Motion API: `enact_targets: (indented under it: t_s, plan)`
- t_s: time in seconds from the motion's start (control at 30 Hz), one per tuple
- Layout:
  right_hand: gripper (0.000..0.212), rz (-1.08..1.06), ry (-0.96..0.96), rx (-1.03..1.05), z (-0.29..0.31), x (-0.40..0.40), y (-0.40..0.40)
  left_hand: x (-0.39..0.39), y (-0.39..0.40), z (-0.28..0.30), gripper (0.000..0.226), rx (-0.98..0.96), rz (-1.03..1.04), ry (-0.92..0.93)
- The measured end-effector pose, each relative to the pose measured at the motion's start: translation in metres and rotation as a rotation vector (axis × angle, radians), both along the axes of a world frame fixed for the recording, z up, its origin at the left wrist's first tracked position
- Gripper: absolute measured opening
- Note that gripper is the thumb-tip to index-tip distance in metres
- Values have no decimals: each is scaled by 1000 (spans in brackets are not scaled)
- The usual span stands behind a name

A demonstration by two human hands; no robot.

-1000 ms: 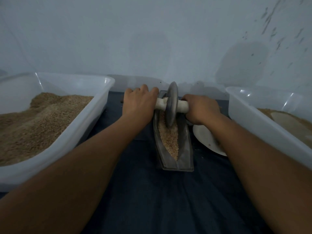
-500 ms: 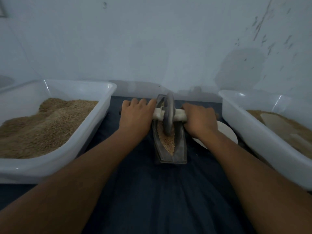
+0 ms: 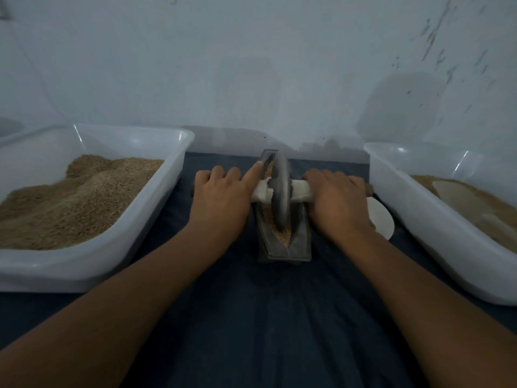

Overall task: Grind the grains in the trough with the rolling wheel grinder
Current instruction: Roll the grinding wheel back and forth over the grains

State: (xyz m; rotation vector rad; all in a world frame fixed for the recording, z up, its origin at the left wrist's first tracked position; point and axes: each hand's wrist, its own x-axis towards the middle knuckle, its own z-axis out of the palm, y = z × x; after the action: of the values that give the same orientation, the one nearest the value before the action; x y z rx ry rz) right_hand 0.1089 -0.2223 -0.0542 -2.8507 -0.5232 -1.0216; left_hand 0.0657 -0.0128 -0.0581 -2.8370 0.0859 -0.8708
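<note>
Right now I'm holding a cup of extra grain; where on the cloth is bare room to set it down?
Bare cloth lies near you, between the forearms, below the trough. Crowded: left tub, right tub and white plate hem both hands.

Under my fingers [image 3: 223, 177] there's pale cloth wrapping on the axle [image 3: 300, 190]; between them a dull grey metal wheel [image 3: 280, 191], gritty grains [image 3: 284, 236], glossy plastic tubs [image 3: 156, 208], matt dark cloth [image 3: 265, 317].
</note>
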Motion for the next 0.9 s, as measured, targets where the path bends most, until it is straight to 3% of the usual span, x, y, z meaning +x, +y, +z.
enact_targets:
  t_s: [0.23, 0.5, 0.9]
  plan:
    - [26, -77, 119, -54, 6, 32, 1, 29, -6, 17, 55, 17, 21, 42]
    - [27, -85, 165, -95, 14, 59, 8, 53, -1, 14, 38, -35, 6, -2]
    - [36, -60, 458, -110, 34, 88, 6, 79, -6, 22, 30, 60, 27, -87]
